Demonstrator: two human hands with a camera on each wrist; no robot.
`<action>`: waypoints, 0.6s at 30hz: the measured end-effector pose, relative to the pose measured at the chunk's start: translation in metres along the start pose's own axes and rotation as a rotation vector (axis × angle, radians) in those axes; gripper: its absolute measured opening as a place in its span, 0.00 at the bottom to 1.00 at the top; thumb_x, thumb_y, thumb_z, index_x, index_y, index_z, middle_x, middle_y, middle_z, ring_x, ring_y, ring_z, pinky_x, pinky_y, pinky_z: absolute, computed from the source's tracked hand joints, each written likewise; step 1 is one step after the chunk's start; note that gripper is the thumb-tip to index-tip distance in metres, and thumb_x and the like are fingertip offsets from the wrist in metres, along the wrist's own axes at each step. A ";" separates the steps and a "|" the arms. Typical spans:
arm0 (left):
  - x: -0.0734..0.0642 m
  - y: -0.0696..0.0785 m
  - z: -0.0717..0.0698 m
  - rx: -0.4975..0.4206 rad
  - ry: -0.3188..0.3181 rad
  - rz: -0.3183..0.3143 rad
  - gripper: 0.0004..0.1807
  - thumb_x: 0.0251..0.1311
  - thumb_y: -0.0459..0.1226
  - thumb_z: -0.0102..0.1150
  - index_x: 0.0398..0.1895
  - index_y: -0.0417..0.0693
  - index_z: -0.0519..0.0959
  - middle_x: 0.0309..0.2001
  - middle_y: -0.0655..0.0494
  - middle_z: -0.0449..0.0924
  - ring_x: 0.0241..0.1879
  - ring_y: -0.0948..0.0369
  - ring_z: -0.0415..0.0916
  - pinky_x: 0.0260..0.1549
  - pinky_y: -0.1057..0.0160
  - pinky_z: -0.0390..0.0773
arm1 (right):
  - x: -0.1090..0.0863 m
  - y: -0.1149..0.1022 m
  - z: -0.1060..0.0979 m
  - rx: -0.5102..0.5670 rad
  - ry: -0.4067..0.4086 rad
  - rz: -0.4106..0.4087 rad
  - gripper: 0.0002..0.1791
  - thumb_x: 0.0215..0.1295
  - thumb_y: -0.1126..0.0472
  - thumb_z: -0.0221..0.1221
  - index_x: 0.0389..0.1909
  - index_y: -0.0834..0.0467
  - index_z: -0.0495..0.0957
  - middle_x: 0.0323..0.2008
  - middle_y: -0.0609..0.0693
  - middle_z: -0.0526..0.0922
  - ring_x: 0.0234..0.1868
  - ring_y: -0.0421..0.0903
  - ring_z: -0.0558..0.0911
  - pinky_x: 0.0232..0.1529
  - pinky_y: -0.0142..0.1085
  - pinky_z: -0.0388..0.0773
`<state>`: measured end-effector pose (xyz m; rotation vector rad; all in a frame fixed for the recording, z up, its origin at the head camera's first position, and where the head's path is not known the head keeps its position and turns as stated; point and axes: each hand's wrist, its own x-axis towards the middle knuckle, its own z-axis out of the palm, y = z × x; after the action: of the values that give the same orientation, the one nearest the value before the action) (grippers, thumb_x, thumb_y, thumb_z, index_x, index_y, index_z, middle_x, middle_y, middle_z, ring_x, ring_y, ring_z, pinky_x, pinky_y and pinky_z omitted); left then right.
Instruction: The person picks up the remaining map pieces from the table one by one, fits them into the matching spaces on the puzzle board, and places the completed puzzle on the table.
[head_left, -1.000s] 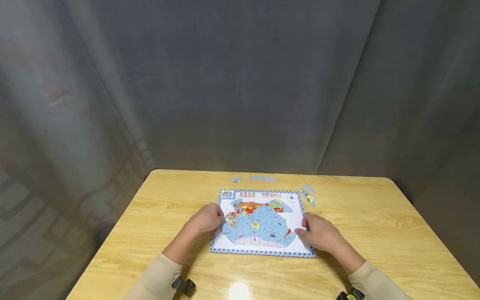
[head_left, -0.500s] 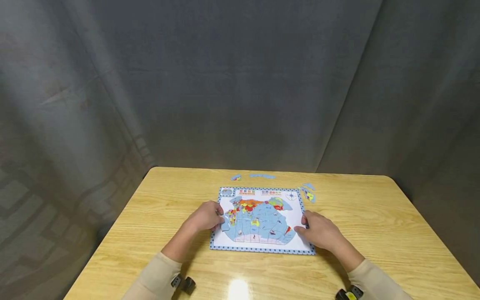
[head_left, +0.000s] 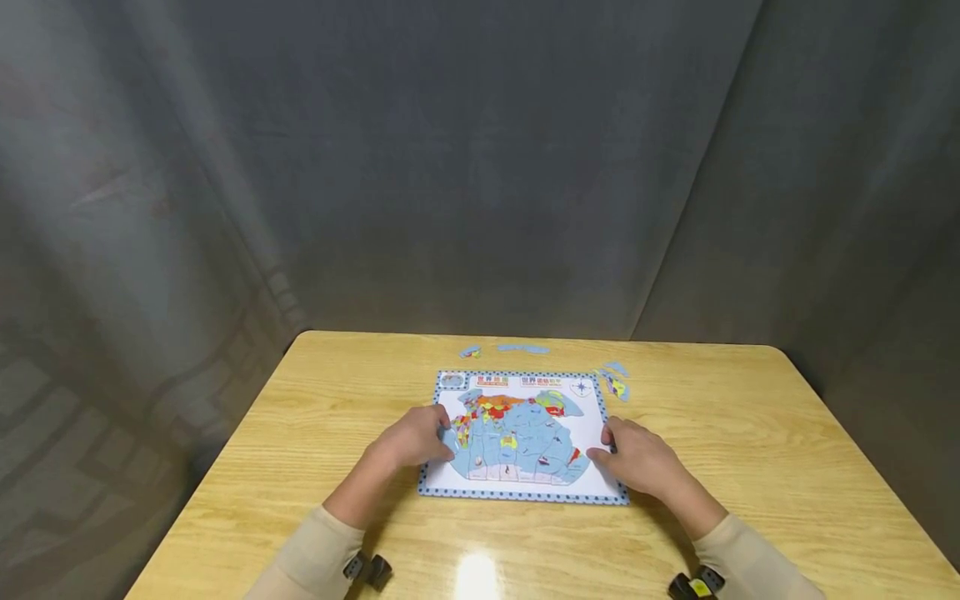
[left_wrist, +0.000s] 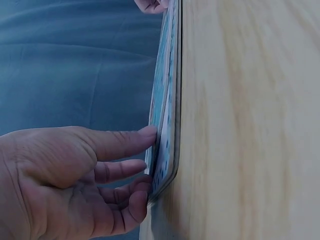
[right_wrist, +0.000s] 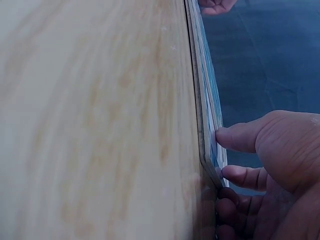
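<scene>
I note the left hand [head_left: 415,437] and right hand [head_left: 636,460], apart, fingers apparently flat, pressing the blue-bordered rectangular world-map puzzle board [head_left: 522,437].

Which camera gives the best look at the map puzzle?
The head view: the whole map puzzle lies face up between both hands. Each wrist view shows only its thin edge against the table.

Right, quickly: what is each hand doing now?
Left hand: open, fingertips on the puzzle board.
Right hand: open, fingertips on the board's other side.
</scene>
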<state>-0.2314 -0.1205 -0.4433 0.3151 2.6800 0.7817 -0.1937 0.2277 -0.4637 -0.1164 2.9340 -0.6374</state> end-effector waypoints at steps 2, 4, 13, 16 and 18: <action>0.001 0.000 0.000 -0.002 0.010 -0.002 0.20 0.49 0.35 0.75 0.43 0.42 0.76 0.34 0.54 0.75 0.32 0.58 0.72 0.32 0.60 0.73 | 0.000 0.000 -0.001 0.001 0.002 -0.001 0.16 0.62 0.49 0.66 0.36 0.55 0.72 0.24 0.50 0.70 0.25 0.46 0.69 0.26 0.38 0.64; 0.002 0.000 -0.001 0.001 0.013 0.002 0.19 0.50 0.35 0.75 0.41 0.42 0.75 0.34 0.54 0.75 0.32 0.58 0.71 0.32 0.60 0.73 | 0.001 0.000 -0.001 0.001 0.001 -0.002 0.16 0.62 0.49 0.66 0.36 0.55 0.72 0.24 0.50 0.70 0.25 0.46 0.70 0.26 0.38 0.64; 0.001 -0.002 -0.001 0.013 0.017 0.029 0.15 0.52 0.36 0.74 0.32 0.44 0.74 0.29 0.54 0.73 0.29 0.58 0.69 0.26 0.62 0.70 | 0.001 0.000 0.000 -0.006 0.007 -0.004 0.16 0.62 0.49 0.66 0.36 0.55 0.72 0.24 0.50 0.70 0.26 0.46 0.69 0.26 0.38 0.64; 0.001 -0.003 0.000 0.015 0.016 0.043 0.15 0.52 0.36 0.74 0.31 0.44 0.74 0.28 0.54 0.73 0.28 0.58 0.69 0.26 0.62 0.70 | 0.001 0.001 0.001 -0.001 0.005 -0.003 0.16 0.62 0.49 0.66 0.36 0.55 0.72 0.24 0.50 0.70 0.25 0.46 0.69 0.26 0.38 0.64; 0.002 -0.005 0.000 0.013 0.011 0.050 0.14 0.52 0.36 0.74 0.31 0.44 0.74 0.29 0.54 0.73 0.28 0.58 0.69 0.26 0.62 0.70 | 0.001 0.002 0.002 0.000 0.005 -0.004 0.16 0.62 0.49 0.66 0.35 0.55 0.72 0.24 0.49 0.70 0.25 0.46 0.69 0.26 0.38 0.64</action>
<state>-0.2336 -0.1239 -0.4466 0.3832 2.6984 0.7831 -0.1948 0.2284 -0.4659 -0.1205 2.9397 -0.6386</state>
